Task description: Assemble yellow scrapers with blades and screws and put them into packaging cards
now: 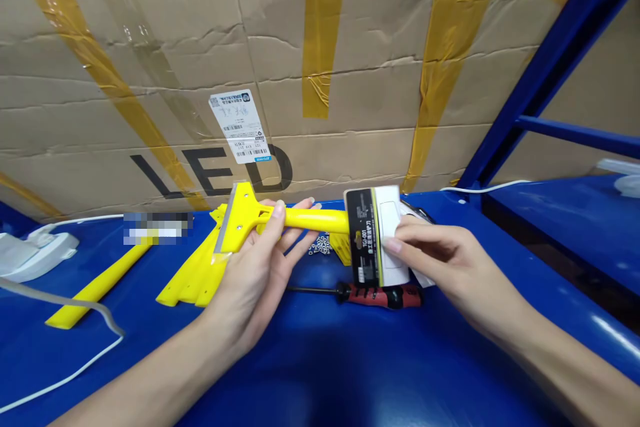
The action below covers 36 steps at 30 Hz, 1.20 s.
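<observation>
My left hand (267, 253) grips a yellow scraper (245, 213) near its head, the blade edge facing left and the handle running right. Between the thumb and fingers of my right hand (440, 250) is a black and white packaging card (370, 237), which overlaps the end of the scraper's handle. Under the card lies a screwdriver (385, 295) with a red and black grip. Several more yellow scraper handles (193, 273) are stacked behind my left wrist. Small metal nuts (320, 245) sit in a pile beyond my fingers, beside a yellow piece (340, 248).
A single yellow handle (105, 280) lies at the left, its far end blurred out. A white cable (65, 380) and white plastic fixture (37, 257) are near it. A taped cardboard box (370, 140) stands along the back of the blue surface (325, 373); a blue frame post (545, 73) rises right.
</observation>
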Tool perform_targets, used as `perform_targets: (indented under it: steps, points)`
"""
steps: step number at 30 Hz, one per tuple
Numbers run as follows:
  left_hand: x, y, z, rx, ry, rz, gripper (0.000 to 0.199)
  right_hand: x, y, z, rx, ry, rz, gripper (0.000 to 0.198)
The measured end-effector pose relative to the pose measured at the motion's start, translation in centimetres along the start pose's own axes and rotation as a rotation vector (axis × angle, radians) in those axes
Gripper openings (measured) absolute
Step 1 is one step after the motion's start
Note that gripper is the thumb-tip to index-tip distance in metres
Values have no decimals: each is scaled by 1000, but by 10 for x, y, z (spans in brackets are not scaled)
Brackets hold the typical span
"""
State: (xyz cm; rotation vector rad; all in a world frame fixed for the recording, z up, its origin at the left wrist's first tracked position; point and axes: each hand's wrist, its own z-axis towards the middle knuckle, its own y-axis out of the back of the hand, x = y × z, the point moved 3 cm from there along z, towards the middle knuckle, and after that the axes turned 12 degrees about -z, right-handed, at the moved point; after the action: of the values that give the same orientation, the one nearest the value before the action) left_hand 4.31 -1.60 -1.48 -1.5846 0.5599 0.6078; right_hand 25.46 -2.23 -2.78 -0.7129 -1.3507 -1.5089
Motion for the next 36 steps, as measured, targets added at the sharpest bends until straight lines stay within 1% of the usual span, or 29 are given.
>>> perform_targets:
  steps: [3, 6, 8, 10, 11, 13, 15, 17, 19, 20, 21, 24, 26, 29, 30, 32, 33, 34, 36]
  points:
    - [-2, 2, -2, 38, -4, 14, 11, -4, -12, -3, 35, -119, 160, 26]
    - [-9, 6, -3, 82, -7, 78, 15, -4, -18, -2, -27, -188, 301, 36]
    - [-14, 9, -2, 119, -25, 124, 18, 2, -20, 3, -35, -206, 369, 44]
    - [-20, 12, 1, 144, -43, 168, 20, 11, -21, 10, 30, -216, 367, 59]
    - [-22, 13, 2, 146, -49, 194, 22, 16, -22, 14, 93, -199, 329, 63]
    - [-26, 15, 6, 141, -59, 258, 26, 25, -27, 21, 256, -156, 227, 61]
    - [-30, 15, 9, 136, -74, 324, 36, 31, -32, 25, 343, -130, 169, 62]
    - [-36, 15, 11, 130, -95, 367, 50, 32, -39, 27, 364, -148, 184, 60]
    - [-41, 14, 13, 131, -116, 366, 64, 30, -44, 26, 364, -191, 237, 53]
    - [-44, 13, 13, 140, -119, 347, 68, 28, -46, 25, 360, -208, 266, 49]
    - [-46, 12, 14, 154, -111, 316, 66, 27, -48, 24, 354, -222, 287, 47]
    - [-47, 12, 16, 189, -55, 262, 47, 25, -50, 21, 337, -250, 326, 48]
    - [-46, 14, 16, 202, -5, 321, 44, 26, -51, 21, 345, -253, 355, 50]
    - [-41, 16, 13, 254, 92, 449, 51, 29, -55, 22, 343, -252, 380, 47]
    - [-40, 15, 12, 272, 116, 475, 48, 31, -56, 23, 336, -255, 386, 45]
    - [-40, 14, 12, 279, 117, 482, 32, 34, -57, 27, 307, -261, 413, 43]
    - [-41, 14, 13, 267, 109, 450, 25, 36, -57, 29, 291, -263, 433, 43]
    - [-41, 14, 14, 252, 109, 394, 23, 38, -57, 31, 280, -269, 454, 43]
    - [-40, 14, 18, 231, 146, 230, 28, 43, -55, 38, 273, -284, 492, 40]
